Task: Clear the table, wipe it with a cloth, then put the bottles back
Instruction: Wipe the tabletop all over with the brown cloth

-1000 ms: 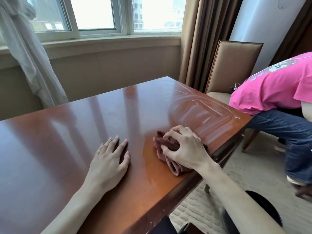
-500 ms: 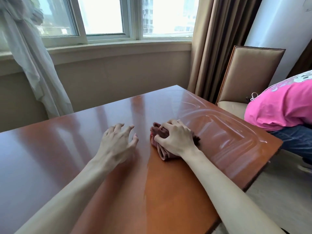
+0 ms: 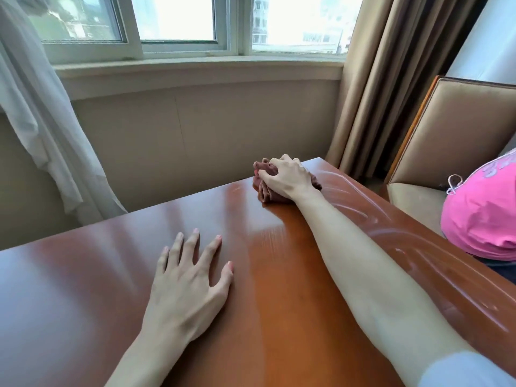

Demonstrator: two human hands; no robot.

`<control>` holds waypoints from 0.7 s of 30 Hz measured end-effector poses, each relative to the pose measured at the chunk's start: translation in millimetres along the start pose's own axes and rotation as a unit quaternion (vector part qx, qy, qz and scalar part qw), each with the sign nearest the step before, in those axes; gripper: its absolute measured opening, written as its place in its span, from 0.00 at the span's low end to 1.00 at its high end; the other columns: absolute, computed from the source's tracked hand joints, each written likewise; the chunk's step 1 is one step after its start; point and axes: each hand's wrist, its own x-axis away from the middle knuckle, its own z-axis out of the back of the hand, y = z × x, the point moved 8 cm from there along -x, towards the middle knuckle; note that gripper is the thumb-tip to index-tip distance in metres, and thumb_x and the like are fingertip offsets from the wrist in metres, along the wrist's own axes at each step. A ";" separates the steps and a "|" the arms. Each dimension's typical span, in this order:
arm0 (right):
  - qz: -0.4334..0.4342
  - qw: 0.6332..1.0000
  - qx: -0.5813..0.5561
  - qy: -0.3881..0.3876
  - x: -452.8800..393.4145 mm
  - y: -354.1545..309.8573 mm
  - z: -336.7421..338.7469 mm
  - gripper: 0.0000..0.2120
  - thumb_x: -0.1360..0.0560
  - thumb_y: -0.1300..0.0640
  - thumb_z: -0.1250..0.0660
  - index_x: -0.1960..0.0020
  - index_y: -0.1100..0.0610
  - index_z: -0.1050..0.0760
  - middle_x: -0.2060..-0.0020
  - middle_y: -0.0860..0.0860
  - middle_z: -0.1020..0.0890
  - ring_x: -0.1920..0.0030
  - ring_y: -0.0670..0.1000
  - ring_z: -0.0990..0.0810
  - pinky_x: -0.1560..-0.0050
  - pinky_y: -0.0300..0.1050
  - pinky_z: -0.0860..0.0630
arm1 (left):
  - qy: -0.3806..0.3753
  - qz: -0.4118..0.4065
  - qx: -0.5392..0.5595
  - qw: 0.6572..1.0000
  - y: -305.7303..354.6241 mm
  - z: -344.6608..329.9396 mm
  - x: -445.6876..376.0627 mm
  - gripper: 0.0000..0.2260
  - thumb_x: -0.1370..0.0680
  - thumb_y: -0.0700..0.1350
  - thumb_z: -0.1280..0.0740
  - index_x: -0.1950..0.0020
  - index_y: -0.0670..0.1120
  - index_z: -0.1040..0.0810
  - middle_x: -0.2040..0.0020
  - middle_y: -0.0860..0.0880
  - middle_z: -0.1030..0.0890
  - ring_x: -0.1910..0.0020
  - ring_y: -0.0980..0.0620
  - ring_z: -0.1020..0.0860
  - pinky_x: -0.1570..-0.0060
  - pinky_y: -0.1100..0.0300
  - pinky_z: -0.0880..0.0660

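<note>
- Since half a second ago the right hand (image 3: 289, 177) has pushed the cloth (image 3: 265, 181) from the middle of the desk (image 3: 83, 289) out to its far edge, close to the far right corner; the arm is now stretched nearly straight.
- Over the same stretch the left hand (image 3: 190, 277) has gone from fingertips propped up to lying flat, fingers spread, near the middle of the desk, well apart from the cloth.
- Right grip: fingers curled round the bunched brown cloth, pressing it onto the wood. Left grip: loose and flat, holding nothing.
- The cloth sits directly under the right hand, its crumpled bulk poking out toward the window side; it lies at the very end of the reach, so I judge the next stroke has to come back toward the near edge or sweep left along the far edge.
- Wet streaks (image 3: 413, 227) shine along the right edge, while the left half looks dry, so wiping seems roughly half done.
- No bottles in view; a person in pink (image 3: 483, 213) bends beside the chair (image 3: 460, 127) off the right edge.
</note>
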 end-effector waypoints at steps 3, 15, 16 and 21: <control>0.023 1.000 -0.003 -0.011 47.8 -4.8 9.8 0.18 0.24 0.33 0.38 0.49 0.46 0.21 0.49 0.48 0.23 0.41 0.57 0.24 0.44 0.52 0.29 | -0.013 0.000 0.006 1.000 0.6 1.0 0.5 0.34 0.24 0.70 0.59 0.19 0.63 0.46 0.17 0.51 0.48 0.18 0.49 0.54 0.20 0.49 0.57; 0.125 0.989 -0.030 0.078 312.9 -62.9 51.2 0.15 0.31 0.35 0.36 0.54 0.44 0.19 0.52 0.41 0.19 0.50 0.51 0.22 0.48 0.48 0.23 | -0.033 -0.010 0.006 0.999 3.4 2.4 5.0 0.29 0.18 0.65 0.50 0.18 0.58 0.44 0.17 0.45 0.46 0.18 0.44 0.51 0.21 0.46 0.56; 0.129 0.988 -0.038 0.079 315.4 -65.9 51.1 0.16 0.31 0.35 0.36 0.54 0.43 0.18 0.52 0.41 0.19 0.49 0.51 0.22 0.47 0.49 0.23 | -0.032 -0.012 0.006 0.999 3.5 2.6 5.2 0.29 0.18 0.65 0.50 0.18 0.58 0.44 0.17 0.45 0.47 0.18 0.44 0.51 0.21 0.46 0.56; 0.097 0.992 -0.031 0.069 227.9 -72.0 29.2 0.20 0.30 0.32 0.39 0.52 0.46 0.19 0.51 0.42 0.20 0.50 0.54 0.22 0.51 0.47 0.27 | -0.023 -0.017 0.010 1.000 3.6 1.9 6.5 0.30 0.19 0.66 0.53 0.18 0.59 0.45 0.17 0.47 0.48 0.18 0.46 0.53 0.20 0.47 0.57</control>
